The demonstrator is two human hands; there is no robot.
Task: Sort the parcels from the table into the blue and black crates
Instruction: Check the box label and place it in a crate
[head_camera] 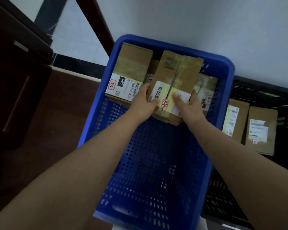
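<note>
left parcel label (123,87): "060", "060 068 A05" | held parcel label (170,97): red stamp, unreadable

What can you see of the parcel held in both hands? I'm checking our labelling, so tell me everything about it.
The parcel is a long brown cardboard box, taped along its top seam with clear tape. A white and yellowish shipping label with a barcode and a red-outlined stamp wraps its near end. It sits tilted over other parcels at the far end of the blue crate. The left hand grips its near left corner; the right hand holds the near right side, thumb on the label.
</note>
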